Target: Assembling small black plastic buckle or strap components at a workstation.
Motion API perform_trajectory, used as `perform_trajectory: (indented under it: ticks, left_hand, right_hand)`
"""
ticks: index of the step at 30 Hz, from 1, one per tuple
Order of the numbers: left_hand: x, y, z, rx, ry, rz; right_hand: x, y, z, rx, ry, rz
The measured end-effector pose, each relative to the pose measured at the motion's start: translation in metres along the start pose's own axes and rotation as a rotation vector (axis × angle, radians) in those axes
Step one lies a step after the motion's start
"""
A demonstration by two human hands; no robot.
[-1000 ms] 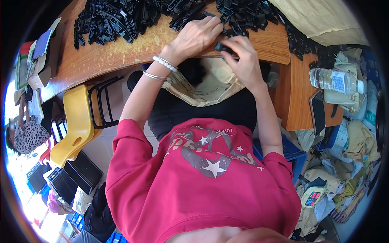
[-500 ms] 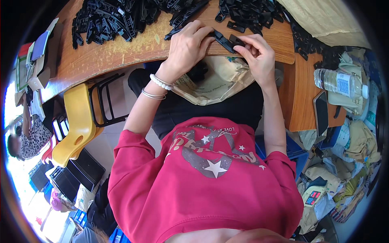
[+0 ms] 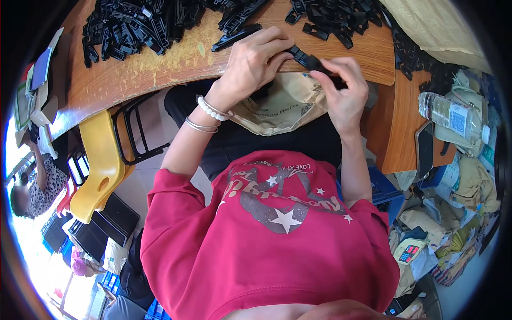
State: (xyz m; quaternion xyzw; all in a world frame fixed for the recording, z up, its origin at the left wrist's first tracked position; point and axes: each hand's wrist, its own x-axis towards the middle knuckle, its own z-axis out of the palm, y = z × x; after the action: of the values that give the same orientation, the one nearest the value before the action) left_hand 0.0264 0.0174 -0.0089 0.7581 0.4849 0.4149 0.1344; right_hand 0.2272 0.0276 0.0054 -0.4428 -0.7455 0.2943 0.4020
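Observation:
Between my two hands is a long black plastic part (image 3: 303, 57), held above the front edge of the wooden table. My left hand (image 3: 256, 60), with bracelets at its wrist, pinches the part's left end. The fingers of my right hand (image 3: 345, 88) are closed round its right end, where a darker piece is partly hidden by them. Below my hands an open paper sack (image 3: 277, 114) rests on my lap, with something dark inside. Just beyond my left hand a long black piece (image 3: 234, 38) lies on the table.
Heaps of black plastic parts (image 3: 138, 26) cover the table's (image 3: 176, 61) far left, with a smaller pile (image 3: 336, 18) at the far right. A water bottle (image 3: 453, 114) and a phone (image 3: 424, 149) lie at the right. A yellow chair (image 3: 98, 165) stands left; a person (image 3: 42, 186) is beyond it.
My right hand has moved slightly right and nearer to me, with the black part tilting down at that end. The view has shifted a little. My left hand keeps its pinch.

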Motion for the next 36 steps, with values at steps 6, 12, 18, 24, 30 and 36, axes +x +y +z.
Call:
perform_trajectory:
  ticks: [6,12,18,24,30,36]
  left_hand:
    - [-0.004,0.006,-0.003,-0.049,-0.014,0.004]
    - [-0.025,0.003,-0.034,0.479,0.401,-0.055]
    - [-0.039,-0.005,-0.027,0.528,0.294,0.028]
    - [-0.042,0.019,-0.027,0.082,0.339,-0.375]
    - [-0.032,0.004,-0.030,0.153,0.133,-0.192]
    - [-0.032,-0.001,-0.031,0.135,0.108,-0.155]
  right_hand:
    - [-0.001,0.000,0.009,-0.035,0.047,-0.027]
    - [0.020,0.011,0.007,0.019,0.108,-0.068]
    - [0.045,0.028,0.027,-0.302,0.144,-0.331]
    - [0.026,0.014,0.018,0.185,0.114,0.001]
    - [0.023,-0.012,0.018,0.443,-0.269,0.273]
    - [0.031,0.004,0.015,0.204,-0.324,0.079]
